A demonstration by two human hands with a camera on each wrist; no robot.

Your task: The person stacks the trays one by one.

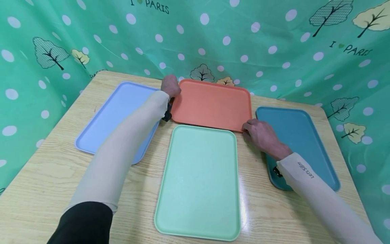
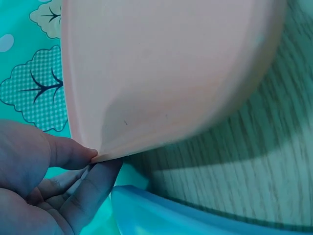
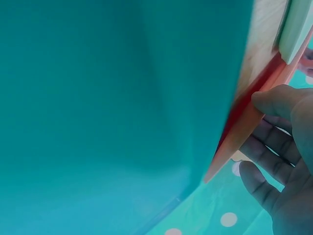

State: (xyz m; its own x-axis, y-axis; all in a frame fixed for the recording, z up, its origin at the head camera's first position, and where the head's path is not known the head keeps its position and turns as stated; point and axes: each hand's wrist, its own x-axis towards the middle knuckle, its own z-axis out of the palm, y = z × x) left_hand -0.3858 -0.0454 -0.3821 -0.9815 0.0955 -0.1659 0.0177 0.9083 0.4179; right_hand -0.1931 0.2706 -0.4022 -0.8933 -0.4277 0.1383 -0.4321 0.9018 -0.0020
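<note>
An orange-red tray [image 1: 213, 103] lies crosswise at the back of the table, its front edge close behind a mint-green tray [image 1: 201, 179]. My left hand [image 1: 171, 86] is at its far left corner; in the left wrist view the thumb [image 2: 73, 154] and fingers pinch that rim. At the near right corner is my right hand [image 1: 261, 135]. The right wrist view shows its thumb [image 3: 274, 100] on the tray's edge and the fingers behind it. A periwinkle-blue tray [image 1: 122, 108] lies under my left forearm, and a teal tray [image 1: 292, 135] partly under my right.
All the trays lie on a light wooden table [image 1: 39, 189]. A green curtain [image 1: 213, 37] with white dots and printed trees hangs along the back and sides, right behind the orange-red tray.
</note>
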